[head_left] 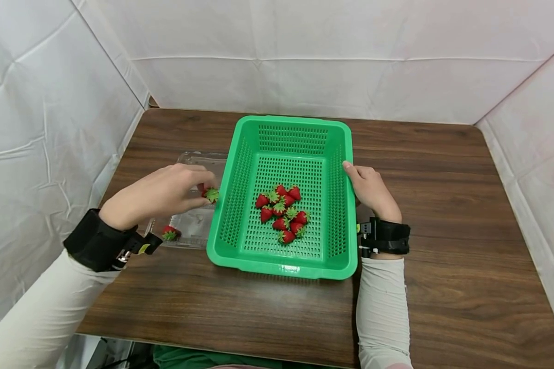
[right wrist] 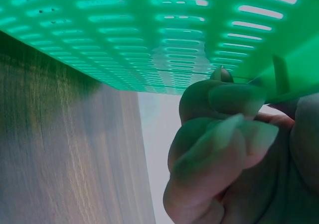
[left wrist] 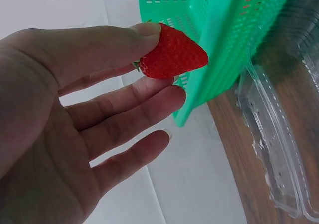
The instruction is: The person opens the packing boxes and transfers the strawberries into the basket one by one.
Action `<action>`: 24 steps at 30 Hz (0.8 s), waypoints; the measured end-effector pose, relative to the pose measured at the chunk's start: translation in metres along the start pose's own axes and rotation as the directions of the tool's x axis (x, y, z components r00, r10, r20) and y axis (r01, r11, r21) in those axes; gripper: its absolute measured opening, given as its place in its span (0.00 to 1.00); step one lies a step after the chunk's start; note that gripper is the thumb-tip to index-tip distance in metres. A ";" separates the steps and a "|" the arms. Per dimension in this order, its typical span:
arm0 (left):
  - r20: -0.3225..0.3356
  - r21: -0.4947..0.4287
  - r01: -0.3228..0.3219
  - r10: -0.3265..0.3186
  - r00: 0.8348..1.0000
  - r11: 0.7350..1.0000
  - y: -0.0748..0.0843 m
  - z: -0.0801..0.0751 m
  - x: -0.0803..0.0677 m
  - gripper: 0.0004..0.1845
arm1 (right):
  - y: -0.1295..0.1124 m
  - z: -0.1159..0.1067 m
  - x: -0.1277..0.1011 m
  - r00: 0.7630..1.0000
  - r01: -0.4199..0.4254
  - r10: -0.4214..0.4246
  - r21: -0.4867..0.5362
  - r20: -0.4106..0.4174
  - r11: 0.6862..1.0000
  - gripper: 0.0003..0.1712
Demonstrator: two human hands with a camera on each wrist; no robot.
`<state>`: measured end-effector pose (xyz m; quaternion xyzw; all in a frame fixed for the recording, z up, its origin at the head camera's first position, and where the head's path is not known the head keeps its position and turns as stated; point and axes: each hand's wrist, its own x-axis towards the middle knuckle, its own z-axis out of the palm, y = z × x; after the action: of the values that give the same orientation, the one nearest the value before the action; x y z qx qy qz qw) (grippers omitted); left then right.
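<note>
My left hand (head_left: 173,189) pinches a strawberry (left wrist: 174,54) between thumb and fingers, beside the left rim of a green basket (head_left: 283,269). In the left wrist view the strawberry's red tip points toward the basket, and the lower fingers are spread. My right hand (head_left: 371,188) grips the basket's right rim, thumb on top; in the right wrist view its fingers (right wrist: 209,169) curl beneath the rim. Several strawberries (head_left: 281,212) with green leaves lie in a cluster on the basket's perforated floor. Another strawberry (head_left: 170,233) sits in the clear plastic tray (head_left: 194,241) under my left hand.
The basket partly overlaps the clear tray's right side. Both are over a dark wood table (head_left: 443,246). White sheeting (head_left: 304,61) hangs behind the table and along both sides.
</note>
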<state>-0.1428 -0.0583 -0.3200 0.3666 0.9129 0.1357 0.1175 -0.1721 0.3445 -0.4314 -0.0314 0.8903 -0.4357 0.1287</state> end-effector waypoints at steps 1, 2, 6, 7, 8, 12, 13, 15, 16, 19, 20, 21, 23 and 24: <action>0.003 0.000 -0.007 0.007 1.000 1.000 0.001 0.000 0.002 0.12 | 0.000 0.000 0.000 1.000 -0.001 0.001 -0.002 0.001 1.000 0.32; 0.008 0.006 -0.013 0.012 1.000 1.000 0.003 0.000 0.004 0.13 | 0.000 0.000 0.000 1.000 -0.003 0.003 -0.003 0.002 1.000 0.33; 0.028 0.047 -0.035 0.034 0.999 0.998 0.008 0.004 0.014 0.18 | 0.000 0.000 0.000 1.000 -0.014 0.014 -0.004 0.003 1.000 0.33; 0.028 0.056 -0.051 0.049 0.998 0.997 0.009 0.005 0.017 0.19 | 0.000 0.000 0.000 1.000 -0.016 0.016 -0.003 0.002 1.000 0.33; 0.033 0.063 -0.059 0.057 0.998 0.996 0.010 0.006 0.020 0.18 | 0.000 0.000 0.000 1.000 -0.018 0.018 -0.005 0.000 1.000 0.34; 0.058 0.062 -0.095 0.092 0.994 0.994 0.016 0.008 0.031 0.13 | 0.001 0.000 0.000 1.000 -0.018 0.018 -0.001 -0.001 1.000 0.34; 0.065 0.061 -0.107 0.103 0.993 0.992 0.018 0.009 0.034 0.12 | 0.001 0.001 0.000 1.000 -0.018 0.018 0.004 -0.001 1.000 0.34; 0.081 0.056 -0.124 0.119 0.990 0.991 0.021 0.010 0.040 0.10 | 0.001 0.001 0.000 1.000 -0.016 0.016 0.010 0.002 1.000 0.34; 0.089 0.053 -0.131 0.126 0.988 0.990 0.023 0.010 0.043 0.09 | 0.001 0.001 0.000 1.000 -0.015 0.015 0.013 0.001 1.000 0.34; 0.112 0.029 -0.147 0.143 0.983 0.989 0.025 0.012 0.053 0.09 | 0.001 0.001 0.000 1.000 -0.012 0.012 0.012 -0.004 1.000 0.34; 0.119 0.020 -0.147 0.144 0.982 0.989 0.026 0.012 0.056 0.09 | 0.001 0.001 0.000 1.000 -0.011 0.011 0.009 -0.006 1.000 0.34; 0.125 0.013 -0.149 0.146 0.981 0.989 0.027 0.013 0.060 0.09 | 0.001 0.001 0.000 1.000 -0.011 0.011 0.009 -0.008 1.000 0.34; 0.137 0.006 -0.148 0.146 0.980 0.989 0.028 0.015 0.066 0.08 | 0.002 0.002 0.000 1.000 -0.006 0.006 0.004 -0.009 1.000 0.34; 0.143 0.008 -0.148 0.145 0.979 0.989 0.029 0.015 0.069 0.07 | 0.002 0.002 0.000 1.000 -0.004 0.004 0.001 -0.008 1.000 0.34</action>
<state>-0.1678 0.0124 -0.3326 0.4427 0.8740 0.1089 0.1683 -0.1714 0.3444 -0.4335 -0.0279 0.8907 -0.4359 0.1259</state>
